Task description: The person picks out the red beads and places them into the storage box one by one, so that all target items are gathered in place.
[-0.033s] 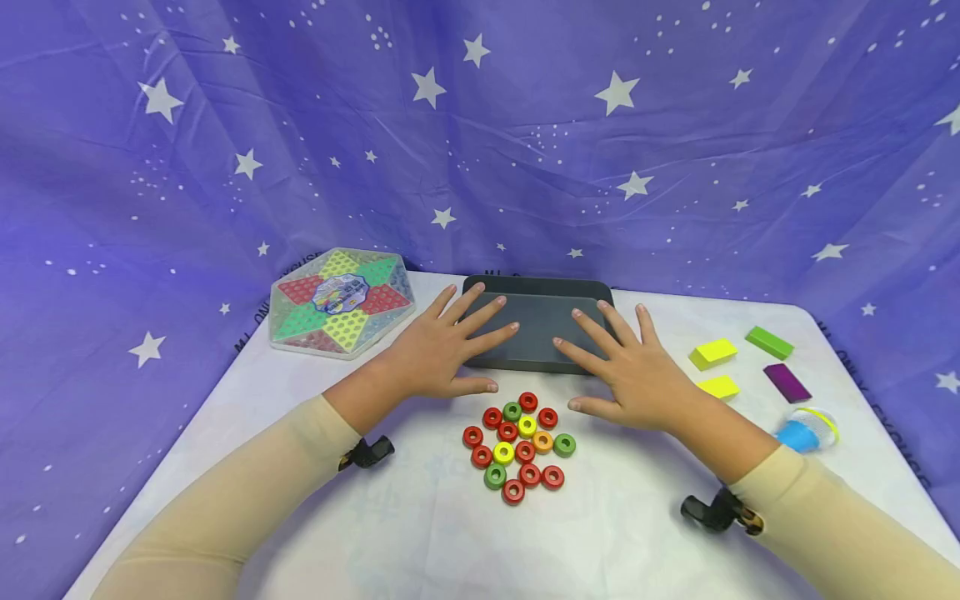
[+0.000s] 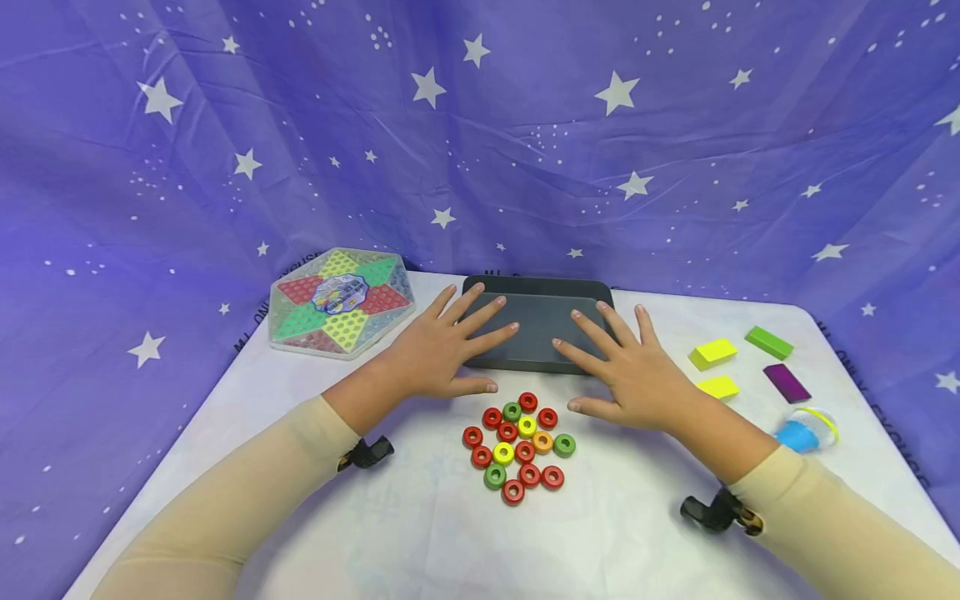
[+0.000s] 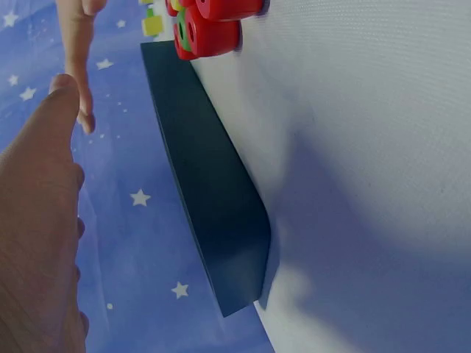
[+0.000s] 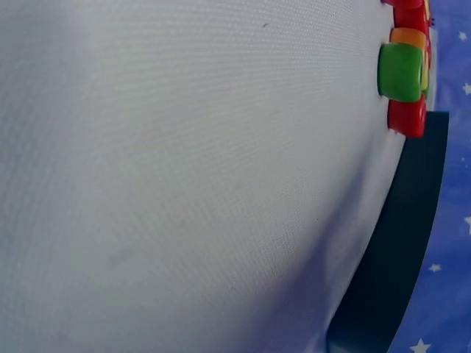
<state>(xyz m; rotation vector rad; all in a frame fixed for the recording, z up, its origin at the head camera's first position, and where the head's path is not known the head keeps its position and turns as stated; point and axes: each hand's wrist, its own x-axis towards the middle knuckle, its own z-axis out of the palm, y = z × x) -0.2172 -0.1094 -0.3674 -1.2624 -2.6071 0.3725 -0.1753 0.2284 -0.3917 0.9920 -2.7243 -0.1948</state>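
My left hand (image 2: 438, 354), fingers spread wide, hovers over the left front part of a dark grey tray (image 2: 536, 321). Mirroring it, my right hand (image 2: 637, 375) spreads its fingers over the tray's right front side. Neither holds anything. On the white cloth between and in front of them lies a loose cluster of ring-shaped beads, with several red beads (image 2: 513, 492), green beads (image 2: 565, 445), yellow beads (image 2: 503, 453) and one orange bead (image 2: 542, 442). In the left wrist view, the left hand (image 3: 40, 206) is raised off the table beside the tray wall (image 3: 210, 191). The right wrist view shows no hand.
A hexagonal Chinese checkers set (image 2: 341, 304) lies at the back left. On the right are two yellow blocks (image 2: 713, 354), a green block (image 2: 769, 342), a purple block (image 2: 787, 382) and a blue-and-white object (image 2: 806, 431), partly behind the right forearm. A starry purple cloth (image 2: 525, 167) hangs behind.
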